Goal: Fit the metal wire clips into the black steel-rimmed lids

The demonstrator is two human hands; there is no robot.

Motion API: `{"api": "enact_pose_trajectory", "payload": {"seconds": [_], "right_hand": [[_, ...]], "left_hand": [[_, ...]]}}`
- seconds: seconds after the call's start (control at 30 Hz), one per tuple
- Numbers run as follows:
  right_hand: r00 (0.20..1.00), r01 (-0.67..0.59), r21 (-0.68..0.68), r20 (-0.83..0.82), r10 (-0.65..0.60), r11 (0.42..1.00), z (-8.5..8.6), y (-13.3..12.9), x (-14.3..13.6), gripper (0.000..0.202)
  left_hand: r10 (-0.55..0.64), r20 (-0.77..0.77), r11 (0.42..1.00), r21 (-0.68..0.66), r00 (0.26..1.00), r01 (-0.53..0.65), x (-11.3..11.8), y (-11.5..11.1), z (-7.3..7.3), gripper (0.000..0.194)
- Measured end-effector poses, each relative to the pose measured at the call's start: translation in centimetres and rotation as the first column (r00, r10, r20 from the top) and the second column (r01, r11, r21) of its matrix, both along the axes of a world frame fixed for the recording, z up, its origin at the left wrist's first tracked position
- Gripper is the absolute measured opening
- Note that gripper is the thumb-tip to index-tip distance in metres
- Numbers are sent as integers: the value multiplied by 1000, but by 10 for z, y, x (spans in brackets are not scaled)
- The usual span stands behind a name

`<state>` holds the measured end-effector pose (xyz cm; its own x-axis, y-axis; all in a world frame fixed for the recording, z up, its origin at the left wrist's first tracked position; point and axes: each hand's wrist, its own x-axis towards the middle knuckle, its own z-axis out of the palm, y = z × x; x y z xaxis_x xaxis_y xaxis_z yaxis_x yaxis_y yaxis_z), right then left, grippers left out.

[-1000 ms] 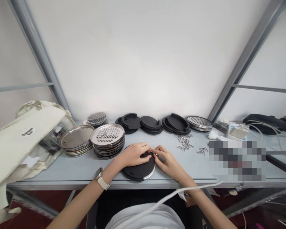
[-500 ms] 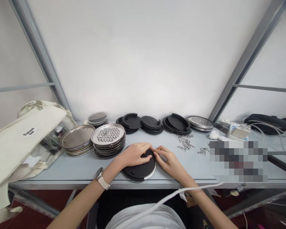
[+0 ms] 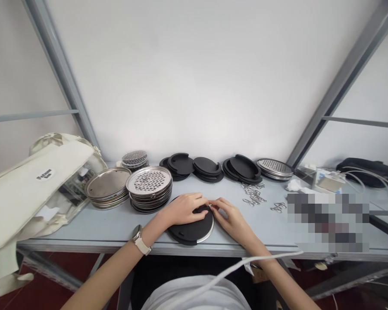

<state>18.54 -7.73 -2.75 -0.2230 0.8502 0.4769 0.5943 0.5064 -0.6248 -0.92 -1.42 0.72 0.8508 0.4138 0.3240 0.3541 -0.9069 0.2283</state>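
Note:
A black round plastic holder (image 3: 194, 230) lies flat near the table's front edge, a silver metal rim showing along its right side. My left hand (image 3: 185, 210) rests on top and grips it, thumb and fingers closing toward its upper right edge. At that edge my right hand (image 3: 228, 217) pinches a small shiny metal piece, mostly hidden by the fingertips; it may be one of the wire clips. Loose metal wire clips (image 3: 252, 194) lie in a pile beyond my right hand, with a smaller group of clips (image 3: 278, 207) nearer to me.
To the left stand a stack of round graters (image 3: 149, 181) and a stack of plain metal discs (image 3: 108, 183). Black holders (image 3: 207, 165) are piled along the wall. More graters (image 3: 275, 167) lie at back right. A cream bag (image 3: 29, 189) occupies the left end; a white cable (image 3: 220, 272) crosses before me.
The view has shifted slightly. Both hands stay at the holder's upper right edge, and a shiny bit now shows between the right fingertips.

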Motion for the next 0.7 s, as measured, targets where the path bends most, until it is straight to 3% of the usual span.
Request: {"api": "enact_pose_trajectory", "payload": {"seconds": [0.3, 0.7], "right_hand": [[999, 34, 19, 5, -35, 999, -3, 0, -1, 20], [998, 21, -104, -63, -28, 994, -2, 1, 0, 13]], "left_hand": [[19, 5, 1000, -19, 1000, -19, 1, -1, 1, 10], [23, -6, 999, 29, 1000, -23, 0, 1, -1, 14]]}}
